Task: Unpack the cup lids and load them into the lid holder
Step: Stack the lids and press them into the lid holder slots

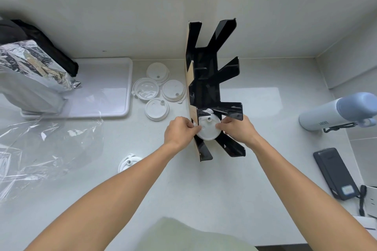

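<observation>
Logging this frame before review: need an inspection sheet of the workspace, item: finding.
Surface: pale counter, mostly bare in front.
Job's things: black lid holder upright; one white lid going into its near slot; four lids grouped left of it; one lid alone nearer the person.
Clutter: clear plastic wrap, white tray, foil bag, bottle, dark power bank.
Grippers: left hand and right hand both pinch the lid's edges.
Cables: dark cord by the power bank.
Surroundings: pale back wall.
</observation>
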